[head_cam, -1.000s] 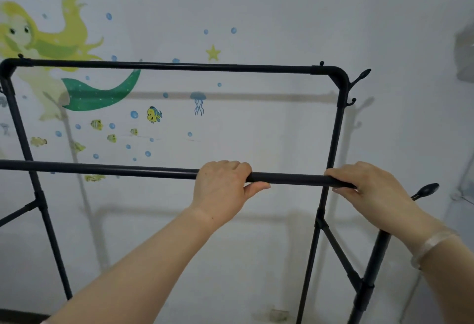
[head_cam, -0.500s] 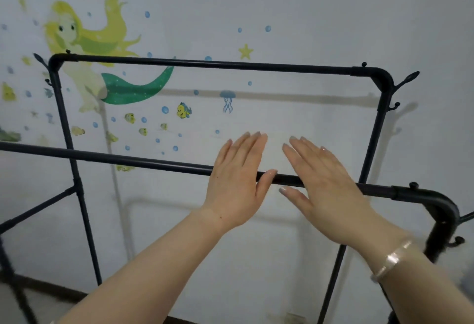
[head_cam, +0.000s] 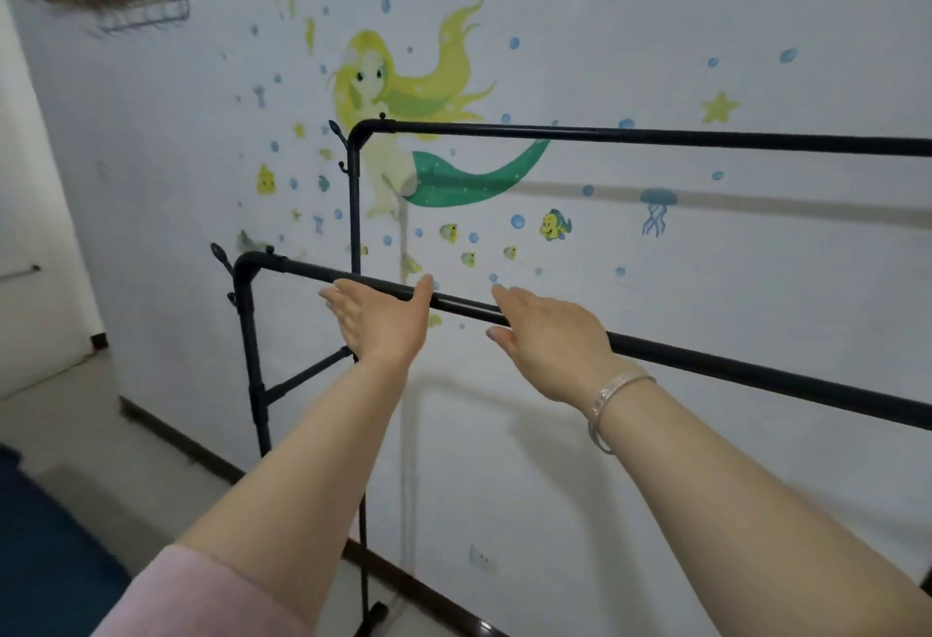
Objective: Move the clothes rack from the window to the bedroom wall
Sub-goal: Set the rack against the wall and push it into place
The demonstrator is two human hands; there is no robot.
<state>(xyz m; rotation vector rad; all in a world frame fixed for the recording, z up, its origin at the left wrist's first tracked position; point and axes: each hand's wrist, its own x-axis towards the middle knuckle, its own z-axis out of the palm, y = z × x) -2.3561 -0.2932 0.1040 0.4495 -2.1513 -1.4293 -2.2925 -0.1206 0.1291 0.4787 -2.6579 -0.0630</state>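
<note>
The black metal clothes rack (head_cam: 655, 137) stands close against the white bedroom wall (head_cam: 706, 283) with its mermaid sticker. It has a high rear bar and a lower front bar that runs from left to right. My left hand (head_cam: 378, 321) is flat and open in front of the front bar, fingers stretched out, holding nothing. Just to its right, my right hand (head_cam: 549, 334) is also open with fingers straight, over the same bar; a silver bangle sits on that wrist. No clothes hang on the rack.
A wire wall shelf (head_cam: 141, 6) hangs at the upper left. A white door (head_cam: 35, 233) is at the far left. Something blue (head_cam: 45, 561) lies low at the bottom left. A wall socket (head_cam: 479, 558) sits low behind the rack, above the dark skirting.
A second ago both hands gripped the rack's front bar. They have let go and opened flat. The view has swung left, so the rack's left end now shows.
</note>
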